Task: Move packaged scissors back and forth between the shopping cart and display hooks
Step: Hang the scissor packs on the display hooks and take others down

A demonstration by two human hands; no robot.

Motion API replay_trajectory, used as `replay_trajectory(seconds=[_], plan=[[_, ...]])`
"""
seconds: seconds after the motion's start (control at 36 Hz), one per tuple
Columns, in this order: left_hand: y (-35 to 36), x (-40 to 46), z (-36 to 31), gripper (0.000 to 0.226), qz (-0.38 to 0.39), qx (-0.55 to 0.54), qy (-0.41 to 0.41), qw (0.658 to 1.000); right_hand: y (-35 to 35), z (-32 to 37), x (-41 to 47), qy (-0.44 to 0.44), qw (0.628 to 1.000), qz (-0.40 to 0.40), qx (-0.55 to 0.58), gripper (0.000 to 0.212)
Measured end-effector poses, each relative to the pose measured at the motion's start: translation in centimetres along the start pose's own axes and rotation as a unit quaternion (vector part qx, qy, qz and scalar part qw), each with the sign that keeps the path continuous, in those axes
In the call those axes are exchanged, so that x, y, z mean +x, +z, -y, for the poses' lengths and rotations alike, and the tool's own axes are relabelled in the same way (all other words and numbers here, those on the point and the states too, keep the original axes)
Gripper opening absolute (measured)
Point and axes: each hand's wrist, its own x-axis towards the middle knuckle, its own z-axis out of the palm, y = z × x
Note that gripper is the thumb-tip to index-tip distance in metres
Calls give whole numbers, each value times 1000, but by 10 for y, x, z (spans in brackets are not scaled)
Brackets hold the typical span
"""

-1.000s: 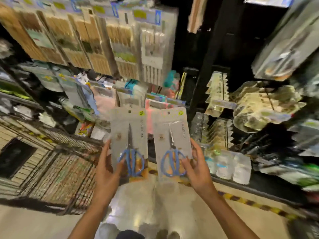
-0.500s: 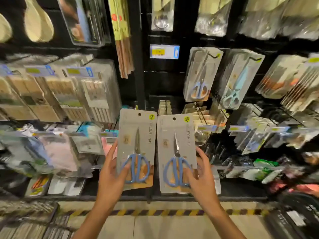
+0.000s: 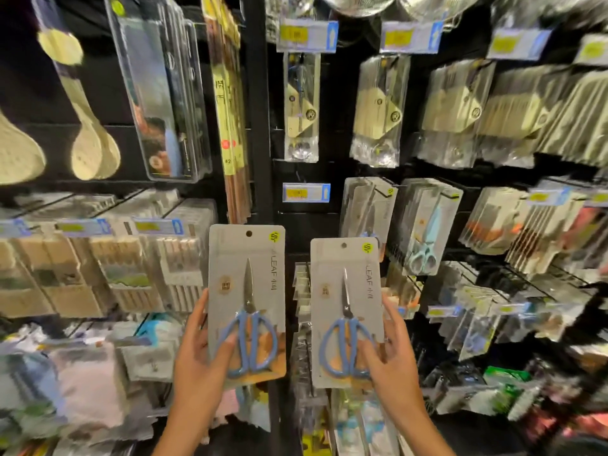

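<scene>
Left hand (image 3: 197, 363) clamped on left scissors pack (image 3: 246, 301), thumb across blue handles. Right hand (image 3: 391, 360) clamped on right scissors pack (image 3: 347, 311). Both packs upright, side by side and apart, raised before display hooks. Matching scissors packs (image 3: 365, 209) hanging behind, beside price tag (image 3: 306, 192). Each card holding one blue-handled pair.
</scene>
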Motion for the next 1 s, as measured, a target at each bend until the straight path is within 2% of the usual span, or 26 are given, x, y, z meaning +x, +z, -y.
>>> replay_trajectory(seconds=[0.19,0.39,0.58,1.0], plan=[[22,15,-15,70,-22,21,9,1000,4,-8,36,1,1000,16,26,76],[49,30,-11,72,-54,22,22,998,-4,-25,72,-3,998,69,0,76],[55,36,-3,75,-100,29,41,994,-4,-34,95,0,994,105,32,74],[46,63,4,75,-90,18,56,994,27,-35,129,-38,992,112,31,73]])
